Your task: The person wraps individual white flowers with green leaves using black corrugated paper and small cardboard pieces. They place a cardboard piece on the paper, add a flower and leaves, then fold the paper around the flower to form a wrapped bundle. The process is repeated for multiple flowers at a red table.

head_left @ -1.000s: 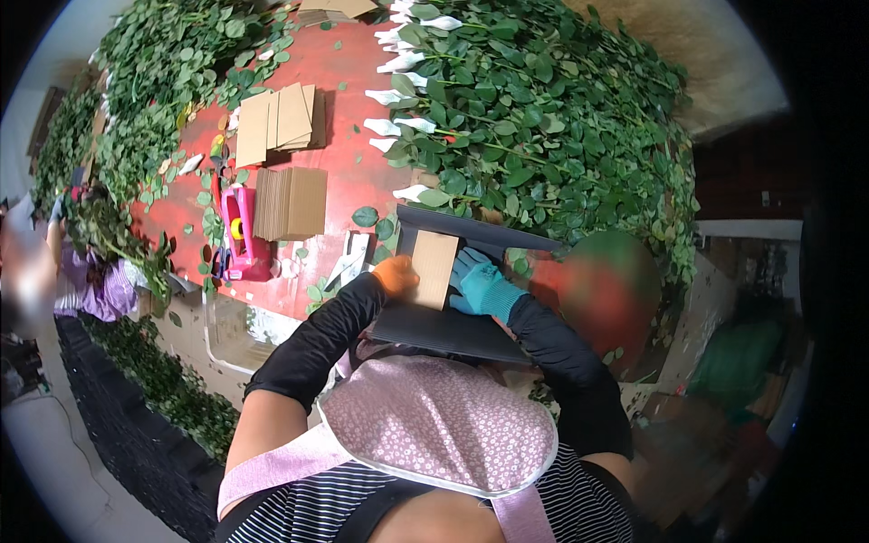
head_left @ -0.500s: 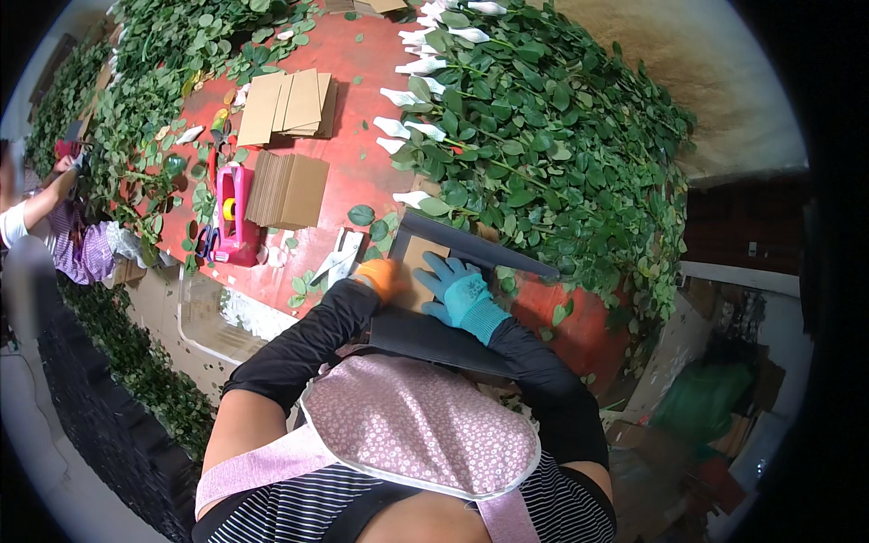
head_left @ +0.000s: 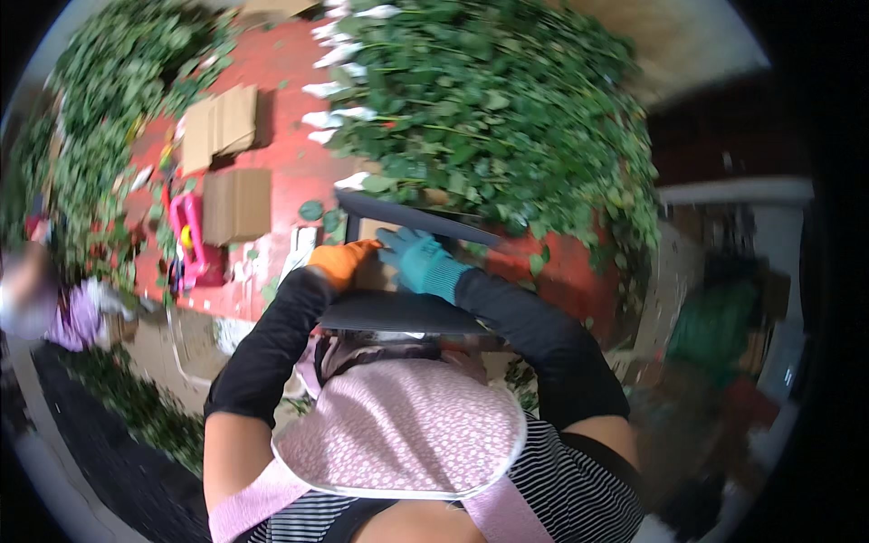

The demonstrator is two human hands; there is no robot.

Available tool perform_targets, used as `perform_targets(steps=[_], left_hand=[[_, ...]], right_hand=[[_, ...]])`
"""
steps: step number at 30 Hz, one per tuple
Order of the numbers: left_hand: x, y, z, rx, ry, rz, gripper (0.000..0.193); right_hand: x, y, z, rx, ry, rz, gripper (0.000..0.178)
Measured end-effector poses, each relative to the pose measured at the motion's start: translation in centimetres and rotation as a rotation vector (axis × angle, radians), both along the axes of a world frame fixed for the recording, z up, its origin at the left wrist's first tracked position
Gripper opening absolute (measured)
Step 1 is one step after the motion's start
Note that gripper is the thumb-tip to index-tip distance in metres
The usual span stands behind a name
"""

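A brown cardboard piece [head_left: 373,233] lies inside a folded black sheet [head_left: 398,310], whose far flap stands up and near flap hangs toward me. My left hand [head_left: 340,263], in an orange glove, rests at the cardboard's left side with a finger stretched over it. My right hand [head_left: 420,260], in a teal glove, lies on the cardboard's right part with fingers spread. Both hands look open, though motion blurs them slightly. The cardboard's lower part is partly hidden by my hands.
Leafy stems with white-wrapped heads [head_left: 471,118] cover the far right of the red table [head_left: 303,90]. Stacked cardboard pieces [head_left: 237,206], a pink tape dispenser [head_left: 192,242] and a white object [head_left: 300,248] lie to the left. Another person [head_left: 54,303] is at far left.
The view has shifted, so the table's things sit further left in it. My left hand has moved inward over the cardboard, closer to my right hand, which stays on the cardboard.
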State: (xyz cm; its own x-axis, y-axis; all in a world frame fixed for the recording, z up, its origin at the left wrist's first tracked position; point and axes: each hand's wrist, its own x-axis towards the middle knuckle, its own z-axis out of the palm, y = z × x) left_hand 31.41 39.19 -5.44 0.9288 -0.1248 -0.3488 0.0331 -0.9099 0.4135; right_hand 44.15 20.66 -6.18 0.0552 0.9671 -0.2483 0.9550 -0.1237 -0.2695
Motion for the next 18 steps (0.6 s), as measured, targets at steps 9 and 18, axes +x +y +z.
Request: perform_targets(steps=[9, 18], left_hand=[[-0.4, 4.5, -6.1, -0.293, 0.018, -0.128, 0.075], [4.2, 0.9, -4.2, -0.07, -0.016, -0.321, 0.066]], right_hand=[[-0.2, -4.4, 0.0, 0.778, 0.658, -0.611, 0.026], [-30.9, -27.8, -8.6, 1.821, 1.577, -1.444, 0.024]])
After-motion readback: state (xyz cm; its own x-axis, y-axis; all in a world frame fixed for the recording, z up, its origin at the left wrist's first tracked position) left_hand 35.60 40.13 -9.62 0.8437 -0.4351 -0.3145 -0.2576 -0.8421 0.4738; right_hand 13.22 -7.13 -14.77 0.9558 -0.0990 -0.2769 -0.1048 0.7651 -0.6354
